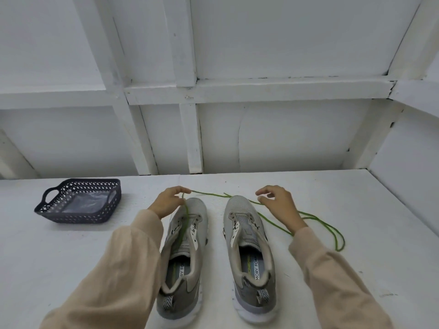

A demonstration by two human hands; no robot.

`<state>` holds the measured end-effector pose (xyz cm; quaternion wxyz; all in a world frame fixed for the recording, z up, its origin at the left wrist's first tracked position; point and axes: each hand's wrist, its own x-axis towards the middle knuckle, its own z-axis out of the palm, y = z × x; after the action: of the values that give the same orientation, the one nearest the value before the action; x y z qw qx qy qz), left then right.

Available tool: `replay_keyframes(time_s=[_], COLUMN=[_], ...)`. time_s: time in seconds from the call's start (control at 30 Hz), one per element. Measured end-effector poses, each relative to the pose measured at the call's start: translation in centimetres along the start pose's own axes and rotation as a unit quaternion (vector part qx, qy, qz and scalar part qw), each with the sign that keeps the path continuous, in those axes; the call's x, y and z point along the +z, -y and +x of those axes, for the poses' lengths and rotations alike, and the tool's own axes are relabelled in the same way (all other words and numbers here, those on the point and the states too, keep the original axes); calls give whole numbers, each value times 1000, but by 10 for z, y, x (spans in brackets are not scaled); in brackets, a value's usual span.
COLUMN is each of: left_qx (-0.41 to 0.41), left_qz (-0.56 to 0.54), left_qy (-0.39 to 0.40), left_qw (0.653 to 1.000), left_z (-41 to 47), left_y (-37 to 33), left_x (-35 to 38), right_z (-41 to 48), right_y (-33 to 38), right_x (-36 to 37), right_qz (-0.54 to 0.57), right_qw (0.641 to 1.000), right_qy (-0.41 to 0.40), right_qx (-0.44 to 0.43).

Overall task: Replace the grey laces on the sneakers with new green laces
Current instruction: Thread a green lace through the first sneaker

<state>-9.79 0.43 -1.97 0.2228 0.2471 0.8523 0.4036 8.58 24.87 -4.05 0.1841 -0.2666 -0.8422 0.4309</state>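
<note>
— Any writing to read?
— Only inside the shoes. In the sneaker on the right, the right insole carries a pale strip with dark capitals, cut off at both ends: "MORY FO".
— And the sneaker on the left?
— The left insole bears the same strip, again showing "MORY FO". A green logo beside each strip is too blurred to read.

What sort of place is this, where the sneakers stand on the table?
Likely a purpose-built work booth, not a lived-in room: a white-painted table, white panel walls braced with painted battens, and one dark perforated basket near the sneakers.
</note>
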Motion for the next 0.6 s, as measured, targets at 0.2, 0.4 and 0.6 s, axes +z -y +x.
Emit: replay_keyframes(time_s=[0.2, 0.4, 0.6], left_qx=[204, 262, 225], left_qz=[80, 266, 289], left_qy=[134, 204, 216], left_qw=[966, 905, 905], left_z=[-42, -49, -38], left_y=[-4, 2, 10], left_x=[-26, -20, -2], right_z=[36, 84, 103], right_y=[6, 29, 29], right_x=[19, 60, 85], right_qz=[0, -135, -294], right_qw=[1000, 984, 940], right_qy=[17, 112, 151], right_qx=[7, 28, 82])
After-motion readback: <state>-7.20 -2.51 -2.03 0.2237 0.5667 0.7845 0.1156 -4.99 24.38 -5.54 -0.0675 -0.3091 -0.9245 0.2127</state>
